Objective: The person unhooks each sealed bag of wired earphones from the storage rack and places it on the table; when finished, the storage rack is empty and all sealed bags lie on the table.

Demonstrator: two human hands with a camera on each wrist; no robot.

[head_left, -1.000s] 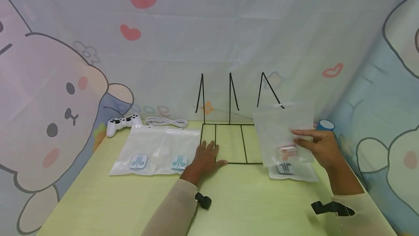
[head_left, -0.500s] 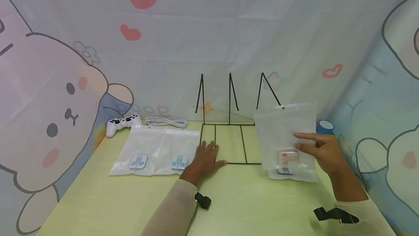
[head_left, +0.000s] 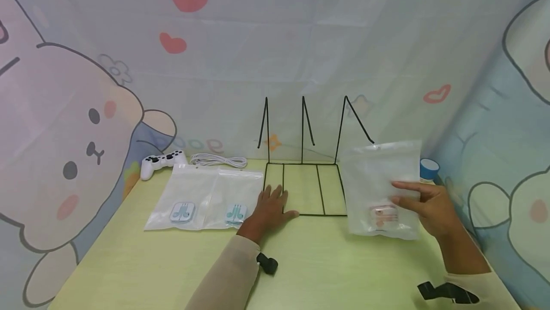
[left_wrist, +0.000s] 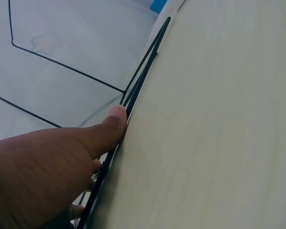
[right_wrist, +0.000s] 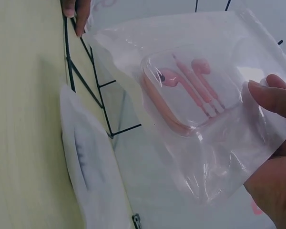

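My right hand (head_left: 434,205) pinches the right edge of a translucent zip bag (head_left: 380,171) between thumb and fingers. Inside lie pink earphones (right_wrist: 193,86) in a clear square case. The bag's top edge is close to the tip of the rack's right hook (head_left: 358,119); whether they touch, I cannot tell. My left hand (head_left: 268,212) rests with spread fingers on the base of the black wire rack (head_left: 318,188), its thumb along the front rod. Another white bag (right_wrist: 93,162) lies on the table below the held one, mostly hidden in the head view.
Left of the rack lie two zip bags with teal-printed earphone cases (head_left: 182,212). Behind them are a white game controller (head_left: 161,161) and a coiled white cable (head_left: 218,160). A blue roll (head_left: 428,169) stands at the back right. A printed curtain (head_left: 240,52) hangs behind the table.
My right hand and the pink-earphone bag have moved right and down, toward me. The bag now covers the lower bag in the head view. My left hand stays put.
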